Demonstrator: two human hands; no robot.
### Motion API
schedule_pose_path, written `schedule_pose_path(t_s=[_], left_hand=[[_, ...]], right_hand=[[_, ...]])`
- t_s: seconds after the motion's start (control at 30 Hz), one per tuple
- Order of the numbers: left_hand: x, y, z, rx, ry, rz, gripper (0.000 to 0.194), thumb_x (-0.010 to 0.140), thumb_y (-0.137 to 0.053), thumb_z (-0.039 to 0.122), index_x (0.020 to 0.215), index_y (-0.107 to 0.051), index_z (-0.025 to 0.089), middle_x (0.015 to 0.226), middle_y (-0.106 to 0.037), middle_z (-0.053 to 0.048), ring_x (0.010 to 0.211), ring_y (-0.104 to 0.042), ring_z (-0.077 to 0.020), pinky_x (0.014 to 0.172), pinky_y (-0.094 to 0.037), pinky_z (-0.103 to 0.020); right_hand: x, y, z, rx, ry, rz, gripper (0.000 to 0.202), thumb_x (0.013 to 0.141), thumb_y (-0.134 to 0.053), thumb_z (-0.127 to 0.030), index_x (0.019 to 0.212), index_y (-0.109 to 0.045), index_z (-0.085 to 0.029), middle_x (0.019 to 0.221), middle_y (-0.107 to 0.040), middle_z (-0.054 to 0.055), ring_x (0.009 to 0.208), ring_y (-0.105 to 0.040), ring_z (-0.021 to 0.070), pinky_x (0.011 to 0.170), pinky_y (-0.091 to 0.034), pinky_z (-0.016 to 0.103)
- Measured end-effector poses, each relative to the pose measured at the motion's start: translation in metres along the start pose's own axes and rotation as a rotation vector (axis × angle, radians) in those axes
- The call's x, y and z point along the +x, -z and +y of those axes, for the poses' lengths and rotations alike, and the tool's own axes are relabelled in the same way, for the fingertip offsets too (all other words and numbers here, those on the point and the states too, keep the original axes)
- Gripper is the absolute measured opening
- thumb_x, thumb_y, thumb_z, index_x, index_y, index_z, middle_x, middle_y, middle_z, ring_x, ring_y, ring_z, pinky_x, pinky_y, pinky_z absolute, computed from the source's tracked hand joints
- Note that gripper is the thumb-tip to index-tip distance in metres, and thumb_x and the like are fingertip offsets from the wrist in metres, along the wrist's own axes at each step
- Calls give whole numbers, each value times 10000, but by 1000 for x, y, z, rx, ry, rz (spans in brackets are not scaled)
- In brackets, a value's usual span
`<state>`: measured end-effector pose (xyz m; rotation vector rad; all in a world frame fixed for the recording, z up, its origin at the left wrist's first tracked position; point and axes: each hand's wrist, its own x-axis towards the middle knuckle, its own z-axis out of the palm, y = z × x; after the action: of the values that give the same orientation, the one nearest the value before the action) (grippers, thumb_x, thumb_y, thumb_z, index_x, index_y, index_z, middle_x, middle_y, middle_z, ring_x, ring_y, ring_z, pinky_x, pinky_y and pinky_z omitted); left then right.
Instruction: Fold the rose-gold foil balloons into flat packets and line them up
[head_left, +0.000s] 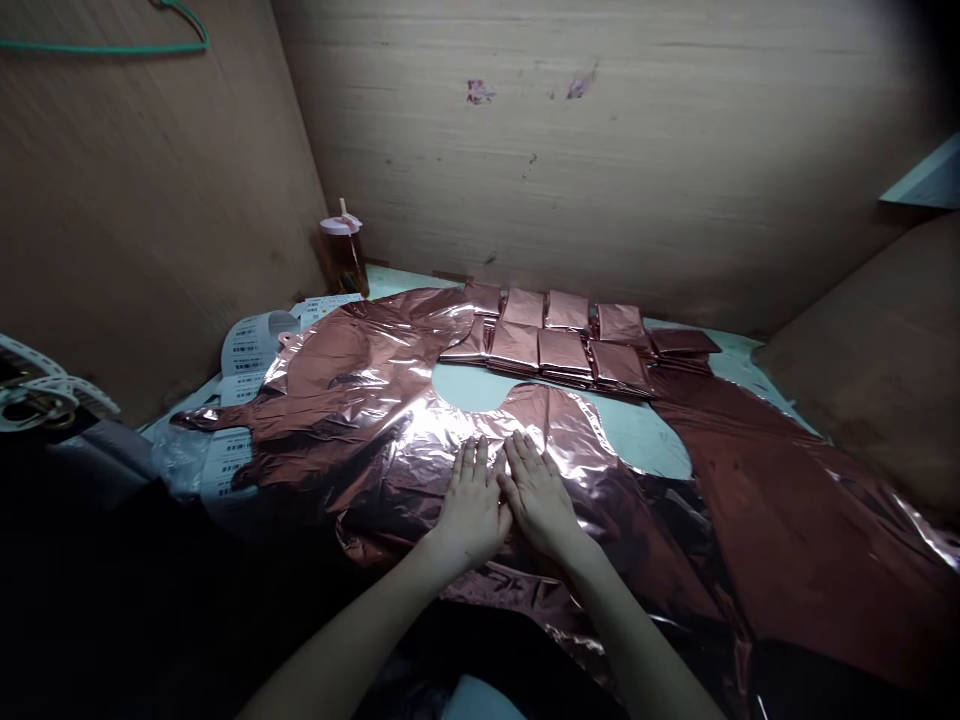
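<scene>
A large, flat foil balloon point(375, 440) in shiny rose-brown lies spread over the table, its near edge hanging toward my lap. My left hand point(474, 505) rests palm down on the foil, fingers stretched forward. Close beside it, my right hand point(538, 495) also lies flat on the foil, and the two thumbs meet or nearly meet. Neither hand grips anything. Just beyond the balloon sit two rows of folded foil packets point(566, 355) of the same colour. More rose-brown foil point(810, 500) stretches away to the right.
A lidded cup with a straw point(345, 255) stands in the back left corner. Printed label strips point(251, 350) and clear plastic point(180, 460) lie at the left edge. Wooden panels point(600, 180) enclose the back and sides. A green hanger point(105, 47) hangs upper left.
</scene>
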<state>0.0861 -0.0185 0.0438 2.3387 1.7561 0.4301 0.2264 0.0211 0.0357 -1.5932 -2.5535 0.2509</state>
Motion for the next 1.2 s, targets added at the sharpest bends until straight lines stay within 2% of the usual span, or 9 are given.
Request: schedule_pose_path(t_s=[0.17, 0.3, 0.4, 0.5, 0.6, 0.83, 0.93, 1.03, 1.2], left_hand=[[-24, -10, -18, 56, 43, 171, 573, 910, -402, 189, 1470, -371, 70, 1559, -339, -194, 1455, -301, -337, 1163, -321, -548], [-34, -17, -28, 102, -7, 271, 501, 861, -446, 157, 1356, -502, 107, 1489, -464, -167, 1377, -432, -312, 1108, -411, -520], [-32, -8, -33, 47, -78, 272, 411, 862, -467, 156, 1263, -560, 168, 1479, -480, -126, 1367, -435, -291, 1114, -403, -520], [-21, 9, -42, -88, -77, 230, 376, 868, -502, 199, 1239, -562, 184, 1432, -514, -125, 1343, -438, -296, 1114, -384, -538], [0, 26, -58, -283, 69, 117, 332, 928, -457, 282, 1223, -577, 188, 1256, -602, -120, 1199, -521, -261, 1038, -441, -454], [58, 31, -80, -273, 183, -68, 219, 824, -609, 365, 767, -671, 163, 866, -665, -91, 881, -580, -261, 816, -438, -378], [65, 33, -86, -307, 155, -148, 240, 800, -611, 381, 730, -671, 159, 759, -671, -65, 759, -590, -222, 721, -434, -323], [65, 37, -96, -369, 85, -215, 246, 812, -584, 380, 872, -699, 171, 793, -696, -27, 723, -605, -179, 671, -437, -265], [62, 39, -99, -329, 72, -184, 274, 804, -601, 425, 794, -691, 166, 815, -675, -44, 787, -590, -195, 706, -420, -273]], right_hand=[[-1, -4, -1, -57, -25, 112, 615, 1001, -389, -387, 1546, -281, -122, 1618, -167, 118, 1506, -114, 303, 1204, -200, 552], [-17, -2, -2, -1, 294, 127, 670, 985, -427, -428, 1565, -226, -161, 1620, -178, 111, 1509, -110, 294, 1191, -254, 540], [-30, 4, 1, 69, 375, 54, 929, 872, -573, -584, 1583, -135, -179, 1637, -70, 144, 1507, -62, 341, 1180, -265, 546], [-36, 11, 1, 106, 349, -16, 1120, 740, -698, -629, 1587, -97, -210, 1642, -1, 146, 1500, -8, 386, 1184, -210, 584], [-35, 16, -2, 137, 298, -80, 1122, 734, -681, -679, 1586, -90, -252, 1648, 25, 114, 1503, 8, 374, 1199, -172, 568], [-33, 15, -1, 162, 286, -115, 1073, 742, -610, -768, 1578, -114, -314, 1650, 52, 68, 1506, 16, 367, 1209, -107, 572], [-34, 13, 0, 166, 294, -107, 1058, 738, -628, -756, 1574, -142, -326, 1649, 63, 66, 1505, 16, 369, 1205, -130, 572], [-35, 12, 0, 168, 301, -94, 1046, 743, -636, -742, 1573, -153, -327, 1649, 61, 66, 1506, 16, 366, 1202, -146, 573], [-36, 12, -1, 159, 308, -90, 1019, 764, -616, -738, 1572, -148, -330, 1649, 48, 66, 1508, 12, 357, 1199, -147, 579]])
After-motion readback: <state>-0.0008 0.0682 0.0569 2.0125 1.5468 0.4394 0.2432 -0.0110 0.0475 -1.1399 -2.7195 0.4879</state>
